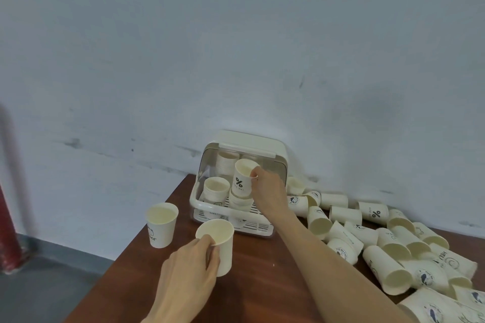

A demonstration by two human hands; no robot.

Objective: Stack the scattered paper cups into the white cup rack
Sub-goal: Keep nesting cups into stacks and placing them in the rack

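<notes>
The white cup rack [207, 214] stands on the brown table against the wall, its clear lid lifted. Stacks of paper cups [216, 189] sit inside it. My right hand [267, 189] reaches into the rack and pinches the rim of a cup marked "%" [242, 178], held just above a front stack. My left hand [191, 273] grips a plain paper cup [219, 244] by its rim and side, upright, in front of the rack. Another upright cup [161, 224] stands alone near the table's left edge.
A heap of several paper cups [388, 246] lies on its side across the table's right half, up to the wall. The table's left edge [147, 228] drops to a grey floor. A red post [6, 225] stands at the far left.
</notes>
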